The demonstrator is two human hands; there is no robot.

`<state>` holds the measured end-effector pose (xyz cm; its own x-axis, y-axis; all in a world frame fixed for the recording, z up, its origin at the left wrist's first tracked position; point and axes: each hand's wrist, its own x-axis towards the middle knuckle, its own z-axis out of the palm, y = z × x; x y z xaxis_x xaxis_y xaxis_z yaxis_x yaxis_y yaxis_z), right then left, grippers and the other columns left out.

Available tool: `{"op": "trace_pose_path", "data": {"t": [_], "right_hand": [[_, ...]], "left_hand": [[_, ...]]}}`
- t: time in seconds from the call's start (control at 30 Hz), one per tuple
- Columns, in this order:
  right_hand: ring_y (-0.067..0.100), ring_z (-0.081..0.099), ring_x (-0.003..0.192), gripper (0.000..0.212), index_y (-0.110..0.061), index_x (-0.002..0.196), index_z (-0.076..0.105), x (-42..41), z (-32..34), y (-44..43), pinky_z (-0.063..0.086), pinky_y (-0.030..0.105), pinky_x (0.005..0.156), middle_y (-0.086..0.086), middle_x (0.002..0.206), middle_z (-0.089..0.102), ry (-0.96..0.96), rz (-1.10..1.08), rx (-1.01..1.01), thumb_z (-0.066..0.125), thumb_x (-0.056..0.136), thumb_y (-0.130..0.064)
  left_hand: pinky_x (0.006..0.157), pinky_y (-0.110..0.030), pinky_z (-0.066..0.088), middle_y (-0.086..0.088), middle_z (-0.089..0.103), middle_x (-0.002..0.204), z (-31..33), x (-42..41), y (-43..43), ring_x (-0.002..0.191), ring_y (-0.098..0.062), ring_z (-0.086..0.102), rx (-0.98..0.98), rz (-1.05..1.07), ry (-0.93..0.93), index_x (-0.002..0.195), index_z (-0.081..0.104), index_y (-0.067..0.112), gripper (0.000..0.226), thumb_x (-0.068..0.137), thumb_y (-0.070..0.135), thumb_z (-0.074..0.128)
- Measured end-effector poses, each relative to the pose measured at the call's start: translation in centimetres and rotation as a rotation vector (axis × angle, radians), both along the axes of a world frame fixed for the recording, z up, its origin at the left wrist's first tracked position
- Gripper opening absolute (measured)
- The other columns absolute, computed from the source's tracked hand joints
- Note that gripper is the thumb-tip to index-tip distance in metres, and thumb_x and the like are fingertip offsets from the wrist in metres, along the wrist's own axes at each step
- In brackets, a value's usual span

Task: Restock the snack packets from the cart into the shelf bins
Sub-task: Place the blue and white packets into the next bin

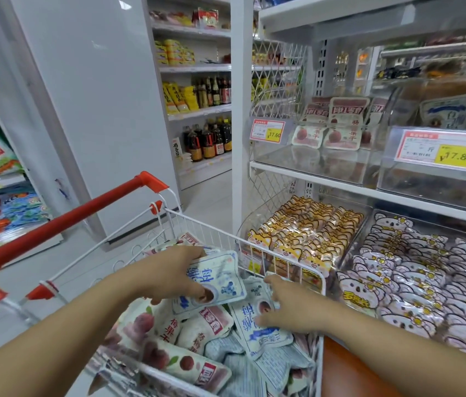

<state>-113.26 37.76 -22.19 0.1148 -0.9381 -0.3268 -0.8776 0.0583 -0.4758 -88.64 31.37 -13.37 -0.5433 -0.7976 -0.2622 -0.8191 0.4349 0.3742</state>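
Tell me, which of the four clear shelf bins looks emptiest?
The upper-left bin with the 17.60 price tag: only a few pink packets stand at its back, its floor mostly bare.

You are in a shop. Shelves (340,174) hold snacks, price tags (442,150) hang in front, bottles (209,138) stand behind.
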Motion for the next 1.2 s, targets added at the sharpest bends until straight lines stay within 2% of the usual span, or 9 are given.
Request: {"op": "trace_pose_path", "data": {"t": [0.13,0.2,0.33,0.47,0.6,0.7,0.8,1.03,1.2], "right_hand": [[0.029,0.035,0.144,0.123,-0.026,0.159,-0.003,1.8,-1.2,-0.3,0.040,0.038,0.110,0.010,0.165,0.011,-0.053,-0.079,0.042,0.080,0.075,-0.055],[0.028,0.036,0.143,0.129,-0.028,0.159,-0.005,1.9,-1.6,-0.4,0.042,0.038,0.109,0.009,0.164,0.016,-0.085,-0.118,0.015,0.085,0.070,-0.051],[0.022,0.053,0.126,0.126,-0.029,0.159,-0.004,0.6,-0.6,-0.4,0.049,0.027,0.087,0.003,0.158,0.035,-0.209,-0.188,-0.014,0.086,0.071,-0.038],[0.016,0.067,0.104,0.101,-0.030,0.151,0.024,-1.6,2.1,-0.1,0.057,0.038,0.089,-0.006,0.129,0.063,-0.373,-0.316,-0.144,0.084,0.069,-0.029],[0.018,0.074,0.096,0.034,-0.020,0.118,0.062,-2.3,4.6,0.4,0.052,0.050,0.099,-0.003,0.103,0.077,-0.915,-0.500,-0.333,0.076,0.087,-0.023],[0.022,0.073,0.100,0.028,-0.022,0.119,0.063,-0.5,4.5,1.3,0.051,0.049,0.099,0.000,0.107,0.077,-1.170,-0.592,-0.360,0.070,0.092,-0.025],[0.021,0.074,0.096,0.026,-0.024,0.119,0.062,0.3,4.3,2.2,0.056,0.048,0.092,0.000,0.106,0.076,-1.168,-0.633,-0.440,0.068,0.094,-0.020],[0.018,0.074,0.095,0.026,-0.020,0.120,0.059,-1.2,5.3,4.5,0.060,0.036,0.079,0.000,0.106,0.076,-1.220,-0.659,-0.572,0.063,0.096,-0.013],[0.021,0.071,0.102,0.015,-0.025,0.110,0.062,-1.8,6.2,5.5,0.056,0.042,0.090,0.007,0.115,0.070,-1.289,-0.774,-0.677,0.065,0.095,-0.024]], "left_hand": [[0.055,-0.036,0.059,0.007,0.064,0.093,-0.4,0.3,-0.1,0.069,-0.010,0.065,-0.018,0.003,-0.024,0.105,0.054,0.032,0.033,0.080,0.035,0.075],[0.064,-0.042,0.062,0.011,0.064,0.097,-0.6,0.5,-0.2,0.079,-0.011,0.068,-0.038,0.010,-0.010,0.108,0.054,0.037,0.035,0.079,0.035,0.074],[0.048,-0.033,0.054,0.007,0.065,0.099,-0.9,0.7,-0.4,0.069,-0.012,0.069,0.003,0.061,0.088,0.120,0.054,0.033,0.040,0.085,0.024,0.071],[0.066,-0.035,0.062,0.015,0.071,0.101,-1.2,0.7,-0.9,0.078,-0.003,0.073,0.000,0.149,0.212,0.112,0.057,0.040,0.036,0.083,0.027,0.074],[0.083,-0.043,0.062,0.000,0.077,0.100,-1.9,-1.8,-0.4,0.087,-0.016,0.076,0.228,0.342,0.621,0.115,0.060,0.024,0.033,0.087,0.013,0.074],[0.075,-0.040,0.061,-0.009,0.076,0.104,-2.1,-5.8,1.4,0.086,-0.021,0.075,0.498,0.421,0.935,0.117,0.060,0.014,0.028,0.093,0.000,0.065],[0.079,-0.039,0.053,-0.008,0.076,0.105,-1.9,-9.1,3.0,0.085,-0.019,0.068,0.584,0.379,1.022,0.120,0.065,0.018,0.033,0.091,0.002,0.065],[0.083,-0.035,0.060,-0.006,0.078,0.105,-0.7,-13.0,5.9,0.094,-0.021,0.074,0.700,0.208,1.175,0.114,0.064,0.014,0.018,0.099,0.022,0.060],[0.089,-0.036,0.056,-0.001,0.074,0.117,-1.3,-14.9,6.7,0.106,-0.019,0.071,0.490,0.038,1.178,0.131,0.056,0.020,0.072,0.066,0.026,0.086]]}}
